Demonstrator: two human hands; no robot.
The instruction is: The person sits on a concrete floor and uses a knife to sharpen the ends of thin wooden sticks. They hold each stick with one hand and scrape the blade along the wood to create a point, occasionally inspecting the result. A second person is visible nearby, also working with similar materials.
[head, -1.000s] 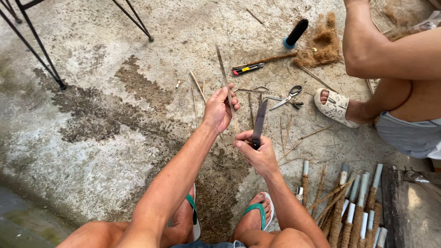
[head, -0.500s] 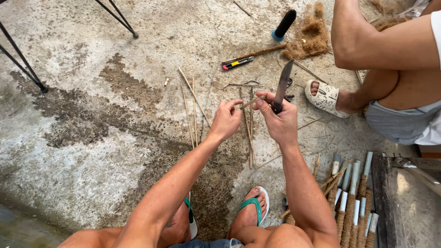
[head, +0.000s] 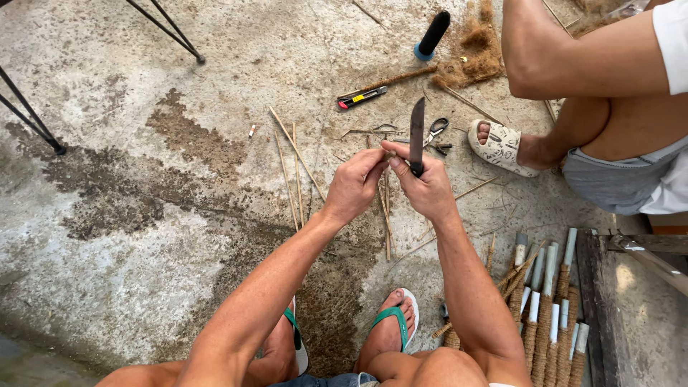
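From the head camera, the right hand [head: 428,188] grips a dark knife [head: 416,136], blade pointing up and away, just below the scissors [head: 434,133] on the concrete floor [head: 143,215]. The left hand [head: 354,186] is closed, pinching a thin stick [head: 385,215] that hangs below the knife, its fingertips touching the right thumb. Half a second ago the blade tilted rightward; now it stands nearly upright, and both hands have stayed together. Another person's sandalled foot [head: 502,147] rests right of the scissors.
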